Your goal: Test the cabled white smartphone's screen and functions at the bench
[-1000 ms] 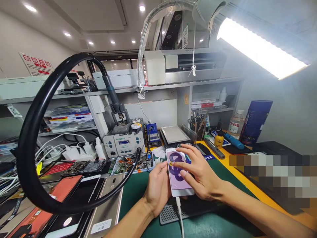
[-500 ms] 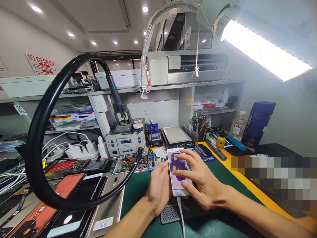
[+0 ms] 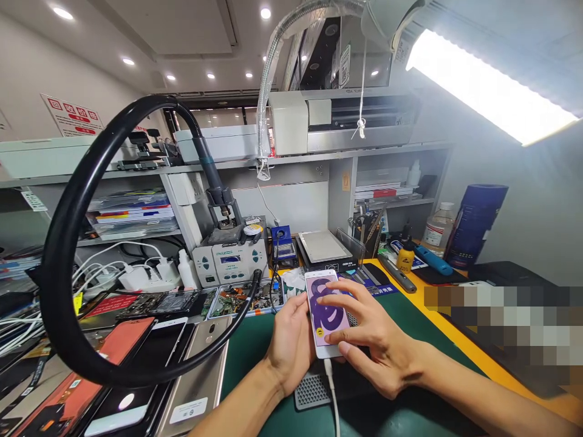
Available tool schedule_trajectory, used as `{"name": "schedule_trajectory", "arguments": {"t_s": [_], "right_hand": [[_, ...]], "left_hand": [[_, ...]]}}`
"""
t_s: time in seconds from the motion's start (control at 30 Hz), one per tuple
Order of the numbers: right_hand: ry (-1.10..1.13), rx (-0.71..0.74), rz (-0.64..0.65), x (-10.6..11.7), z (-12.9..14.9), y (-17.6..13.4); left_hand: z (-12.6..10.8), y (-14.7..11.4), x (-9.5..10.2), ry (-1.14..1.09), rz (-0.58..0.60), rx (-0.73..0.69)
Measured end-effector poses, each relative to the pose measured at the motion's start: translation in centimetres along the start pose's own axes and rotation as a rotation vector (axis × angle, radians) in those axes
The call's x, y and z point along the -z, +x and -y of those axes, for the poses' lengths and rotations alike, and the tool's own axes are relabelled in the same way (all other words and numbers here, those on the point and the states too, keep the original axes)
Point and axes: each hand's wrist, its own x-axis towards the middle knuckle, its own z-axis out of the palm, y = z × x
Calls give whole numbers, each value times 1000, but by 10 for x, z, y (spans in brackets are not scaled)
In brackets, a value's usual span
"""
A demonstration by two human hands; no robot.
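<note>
A white smartphone (image 3: 328, 352) with a lit screen of purple shapes on pink leans upright in my left hand (image 3: 291, 340), whose fingers wrap its left edge and back. A white charging cable (image 3: 331, 385) is plugged into its bottom end. Over the phone's right side hovers my right hand (image 3: 373, 331), fingers spread, with a fingertip on or just above the screen near a small yellow round icon. Below the phone, a dark perforated stand (image 3: 312, 391) lies on the green mat (image 3: 248, 349).
Several phones and phone parts, among them a gold phone back (image 3: 195, 370), cover the left side. A thick black hose (image 3: 59, 303) loops from the hot-air station (image 3: 231, 261). A parts tray (image 3: 218, 312) lies behind my hands; a yellow bottle (image 3: 404, 261) stands at right.
My right hand's fingers have shifted lower over the screen. The yellow icon has moved down, and the purple shapes look different. My left hand keeps its hold on the phone.
</note>
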Motion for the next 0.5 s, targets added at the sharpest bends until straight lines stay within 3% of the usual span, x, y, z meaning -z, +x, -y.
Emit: {"name": "schedule_trajectory", "arguments": {"t_s": [0.5], "right_hand": [[-28, -62, -21, 12, -9, -7]], "left_hand": [[-7, -2, -4, 38, -53, 42]]}}
